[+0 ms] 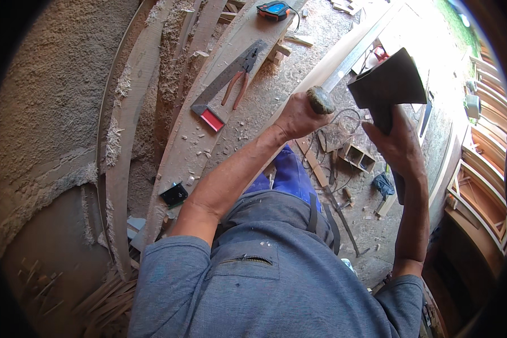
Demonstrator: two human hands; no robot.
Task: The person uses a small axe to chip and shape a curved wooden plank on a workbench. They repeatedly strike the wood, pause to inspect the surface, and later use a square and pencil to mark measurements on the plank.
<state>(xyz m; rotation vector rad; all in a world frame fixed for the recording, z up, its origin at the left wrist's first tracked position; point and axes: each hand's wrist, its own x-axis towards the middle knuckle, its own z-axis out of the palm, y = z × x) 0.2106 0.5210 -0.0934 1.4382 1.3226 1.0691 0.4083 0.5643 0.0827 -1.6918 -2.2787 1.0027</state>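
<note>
My left hand [299, 117] is closed around the handle of what appears to be a chisel [321, 101]. Its worn, rounded butt points up, and the blade is hidden below my fist. In my right hand [401, 147] is a dark mallet [390, 83] with a blocky square head, raised to the right of the chisel and apart from it. A long pale board [321, 70] runs away beyond my left hand, with a shiny metal-looking strip [359, 53] along it.
On the plank bench [177, 152] at left lie a square [217, 84] with a red handle, pliers [240, 84], a tape measure [274, 10] and a small black object [174, 195]. A wooden box [357, 157] and cables lie on the chip-strewn ground. Wooden frames [481, 186] stand at right.
</note>
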